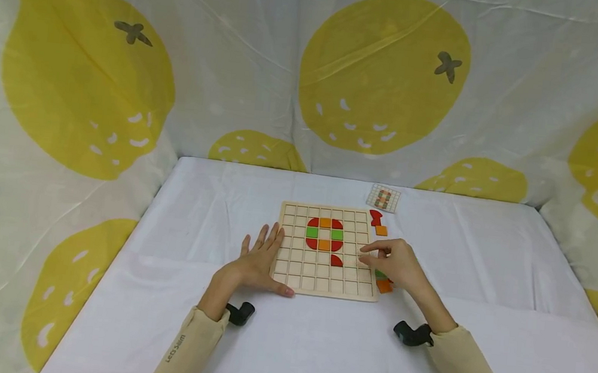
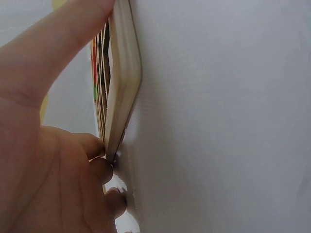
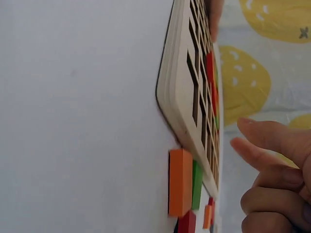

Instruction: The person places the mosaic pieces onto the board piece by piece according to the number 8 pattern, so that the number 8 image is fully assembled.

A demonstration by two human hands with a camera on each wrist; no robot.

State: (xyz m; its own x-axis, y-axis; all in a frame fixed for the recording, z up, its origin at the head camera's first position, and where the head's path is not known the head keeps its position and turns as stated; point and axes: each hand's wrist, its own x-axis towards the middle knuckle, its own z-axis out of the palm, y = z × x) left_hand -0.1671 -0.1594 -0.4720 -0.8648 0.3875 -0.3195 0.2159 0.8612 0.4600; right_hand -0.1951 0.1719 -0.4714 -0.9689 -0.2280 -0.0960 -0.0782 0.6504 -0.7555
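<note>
A wooden grid board (image 1: pixel 296 270) lies on the white table. Red, orange and green pieces form a closed ring (image 1: pixel 324 234) in its cells, and a lone red quarter-round piece (image 1: pixel 336 261) sits just below. Fingers spread, my left hand (image 1: pixel 256 265) rests along the board's left edge, its thumb reaching the front edge. My right hand (image 1: pixel 397 263) is over the board's right edge, thumb and index finger apart with nothing between them; its other fingers are curled in the right wrist view. Under this hand lie an orange square (image 1: pixel 384 286) and a green piece (image 3: pixel 197 184), partly hidden.
Beyond the board's far right corner lies a small pattern card (image 1: pixel 384 199). Red pieces (image 1: pixel 376 217) and an orange square (image 1: pixel 381 230) are by the board's upper right edge. A lemon-print cloth (image 1: pixel 254 86) hangs behind and beside the table.
</note>
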